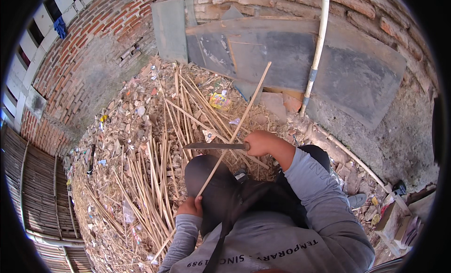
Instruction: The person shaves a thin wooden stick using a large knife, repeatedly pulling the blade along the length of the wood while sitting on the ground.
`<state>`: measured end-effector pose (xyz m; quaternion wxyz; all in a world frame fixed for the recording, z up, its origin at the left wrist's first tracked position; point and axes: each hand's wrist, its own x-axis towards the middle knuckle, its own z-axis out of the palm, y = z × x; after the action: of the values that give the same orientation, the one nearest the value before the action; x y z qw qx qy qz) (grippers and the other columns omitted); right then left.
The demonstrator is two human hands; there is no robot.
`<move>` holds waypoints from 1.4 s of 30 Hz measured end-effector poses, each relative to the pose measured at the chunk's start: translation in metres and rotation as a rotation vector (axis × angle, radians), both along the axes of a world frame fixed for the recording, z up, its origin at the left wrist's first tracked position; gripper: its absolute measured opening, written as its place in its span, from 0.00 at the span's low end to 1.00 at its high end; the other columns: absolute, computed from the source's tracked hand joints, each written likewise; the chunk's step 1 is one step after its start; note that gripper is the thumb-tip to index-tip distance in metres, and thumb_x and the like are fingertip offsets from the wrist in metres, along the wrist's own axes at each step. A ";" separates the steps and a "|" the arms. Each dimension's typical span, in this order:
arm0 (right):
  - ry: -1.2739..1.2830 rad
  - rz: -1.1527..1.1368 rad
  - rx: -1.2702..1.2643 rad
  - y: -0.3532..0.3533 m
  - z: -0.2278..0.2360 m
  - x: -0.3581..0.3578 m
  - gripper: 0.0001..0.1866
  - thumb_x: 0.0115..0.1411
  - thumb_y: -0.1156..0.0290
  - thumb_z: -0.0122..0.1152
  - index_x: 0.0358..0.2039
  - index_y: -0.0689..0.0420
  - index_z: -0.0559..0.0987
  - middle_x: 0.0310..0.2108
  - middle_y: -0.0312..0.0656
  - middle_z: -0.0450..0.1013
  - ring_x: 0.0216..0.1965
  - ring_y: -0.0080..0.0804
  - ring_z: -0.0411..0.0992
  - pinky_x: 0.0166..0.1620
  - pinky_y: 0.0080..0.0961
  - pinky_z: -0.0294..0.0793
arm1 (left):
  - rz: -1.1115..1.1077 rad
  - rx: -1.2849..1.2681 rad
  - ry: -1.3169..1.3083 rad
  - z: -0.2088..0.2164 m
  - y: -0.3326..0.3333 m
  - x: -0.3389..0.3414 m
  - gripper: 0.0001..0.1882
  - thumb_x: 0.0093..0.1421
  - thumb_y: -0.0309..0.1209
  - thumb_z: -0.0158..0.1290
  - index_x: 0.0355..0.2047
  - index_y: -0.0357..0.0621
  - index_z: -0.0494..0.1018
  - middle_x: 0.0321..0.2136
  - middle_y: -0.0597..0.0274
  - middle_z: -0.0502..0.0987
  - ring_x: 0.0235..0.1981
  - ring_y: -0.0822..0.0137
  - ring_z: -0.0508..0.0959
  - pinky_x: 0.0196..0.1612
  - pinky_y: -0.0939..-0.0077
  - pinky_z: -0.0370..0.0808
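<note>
My left hand (pixel 190 207) is closed round a long bamboo strip (pixel 253 97) beside my left knee. The strip slants from the lower left up to the far right, past my knee. In my right hand (pixel 260 143) is the handle of a machete (pixel 206 145), its dark blade pointing left. Blade and strip cross just beyond my knees; whether they touch I cannot tell. Many more bamboo strips (pixel 157 179) lie loosely on the ground to the left and ahead of me.
Rubble and litter cover the ground (pixel 112 146). Dark sheets (pixel 282 52) lean on the brick wall ahead, with a white pipe (pixel 315 61) standing before them. A slatted bamboo panel (pixel 40 188) is at the left. Wooden boxes (pixel 394 221) stand at the right.
</note>
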<state>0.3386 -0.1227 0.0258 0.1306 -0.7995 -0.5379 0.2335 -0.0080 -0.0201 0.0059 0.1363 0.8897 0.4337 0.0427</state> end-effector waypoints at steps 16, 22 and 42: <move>-0.024 -0.015 0.043 0.000 -0.014 0.010 0.14 0.43 0.64 0.61 0.32 0.54 0.81 0.30 0.50 0.76 0.37 0.50 0.75 0.39 0.43 0.74 | -0.012 0.003 -0.007 -0.003 0.001 0.001 0.26 0.63 0.51 0.42 0.23 0.41 0.70 0.20 0.40 0.74 0.25 0.38 0.75 0.30 0.45 0.70; -0.005 -0.024 0.102 -0.001 -0.016 0.017 0.13 0.43 0.65 0.58 0.31 0.53 0.81 0.30 0.49 0.76 0.36 0.51 0.75 0.39 0.43 0.74 | -0.019 -0.001 -0.011 -0.008 0.004 -0.003 0.26 0.63 0.51 0.42 0.23 0.40 0.70 0.20 0.40 0.74 0.25 0.37 0.75 0.30 0.46 0.70; 0.011 -0.079 0.076 0.001 -0.019 0.025 0.13 0.43 0.63 0.61 0.32 0.52 0.81 0.31 0.49 0.76 0.37 0.49 0.75 0.39 0.43 0.74 | -0.006 -0.012 -0.017 -0.006 0.003 -0.001 0.25 0.64 0.51 0.41 0.22 0.40 0.68 0.20 0.39 0.73 0.27 0.36 0.74 0.30 0.44 0.68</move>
<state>0.3634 -0.1215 0.0070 0.1730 -0.8132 -0.5135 0.2121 -0.0089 -0.0170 -0.0002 0.1454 0.8897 0.4302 0.0472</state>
